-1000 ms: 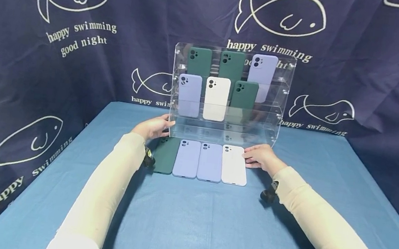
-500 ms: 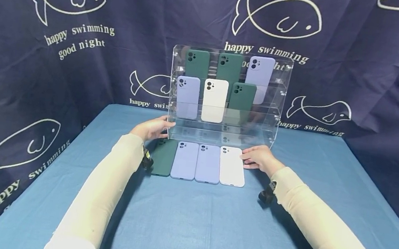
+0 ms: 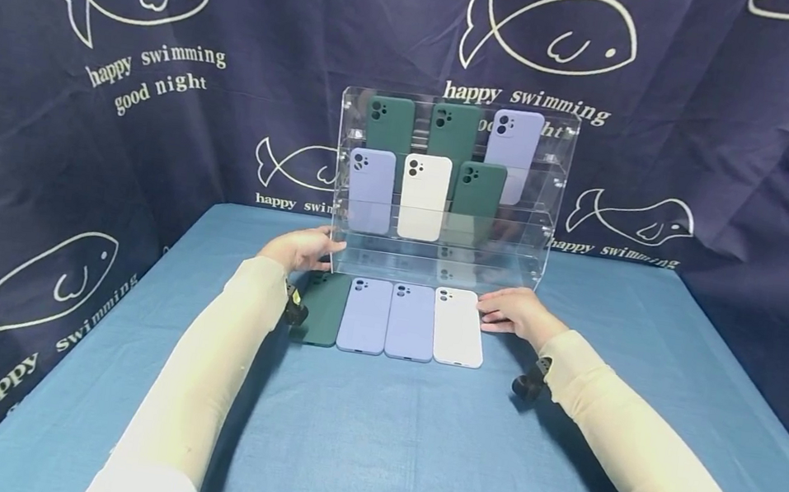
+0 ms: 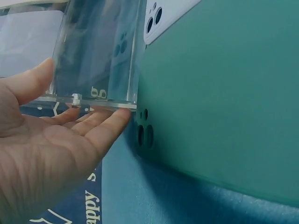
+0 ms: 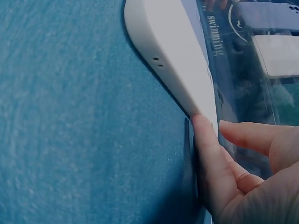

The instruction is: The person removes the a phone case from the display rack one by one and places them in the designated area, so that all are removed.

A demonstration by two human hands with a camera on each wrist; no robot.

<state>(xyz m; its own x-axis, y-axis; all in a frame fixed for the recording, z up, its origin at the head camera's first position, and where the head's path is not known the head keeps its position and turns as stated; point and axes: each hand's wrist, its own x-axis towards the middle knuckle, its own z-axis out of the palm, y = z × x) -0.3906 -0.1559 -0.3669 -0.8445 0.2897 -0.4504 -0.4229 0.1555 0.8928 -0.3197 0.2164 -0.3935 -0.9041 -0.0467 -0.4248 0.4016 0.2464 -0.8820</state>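
In the head view a clear acrylic display stand (image 3: 436,271) rises at the back of the table. My left hand (image 3: 300,250) holds its left side panel, thumb inside and fingers along the outer face, as the left wrist view shows. Below that hand lies a green phone case (image 3: 320,319), first in a flat row with a lilac phone case (image 3: 365,321), a second lilac phone case (image 3: 412,327) and a white phone case (image 3: 459,333). My right hand (image 3: 520,312) pinches the white case's right edge near its top corner, index fingertip against the side, thumb beside it.
Several cases stand on the upper tiers, including a white one (image 3: 423,200), a lilac one (image 3: 371,193) and a green one (image 3: 479,195). Blue cloth covers the table (image 3: 369,442). A dark fish-print curtain (image 3: 317,36) hangs behind.
Both hands keep their places at the stand and the white case. The whole head view has shifted slightly left; the phone cases have not moved on the table or stand.
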